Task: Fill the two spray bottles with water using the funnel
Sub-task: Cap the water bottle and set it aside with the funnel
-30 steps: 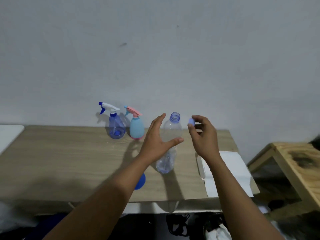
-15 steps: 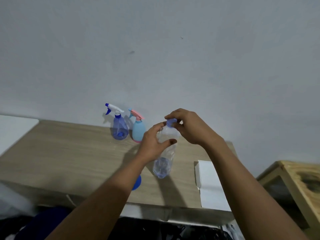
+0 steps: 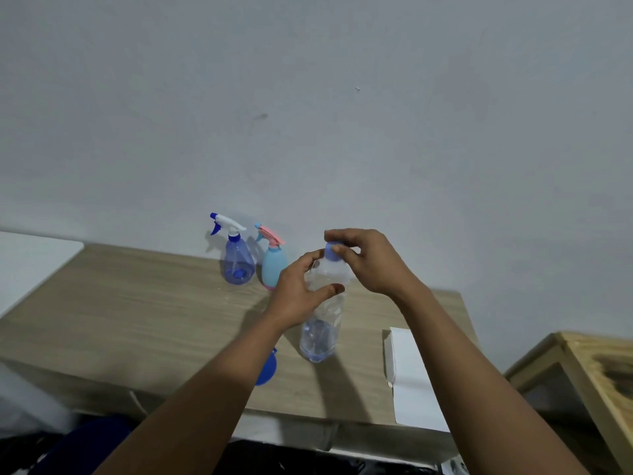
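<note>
A clear plastic water bottle (image 3: 322,323) stands upright on the wooden table (image 3: 137,313), with a little water at its bottom. My left hand (image 3: 298,293) grips its upper body. My right hand (image 3: 366,262) pinches the blue cap (image 3: 331,252) sitting on the bottle's neck. Behind them by the wall stand two spray bottles: a clear blue one with a white trigger (image 3: 236,258) and a light blue one with a pink trigger (image 3: 273,265). A blue funnel (image 3: 267,368) lies on the table, mostly hidden under my left forearm.
A white sheet of paper (image 3: 411,378) lies at the table's right front. A light wooden stand (image 3: 589,371) is to the right of the table. A white surface (image 3: 30,265) is at far left. The wall rises close behind the table.
My right hand brought the blue cap from beside the open neck onto the bottle's top. My left hand closed around the bottle. The camera shifted a little to the left.
</note>
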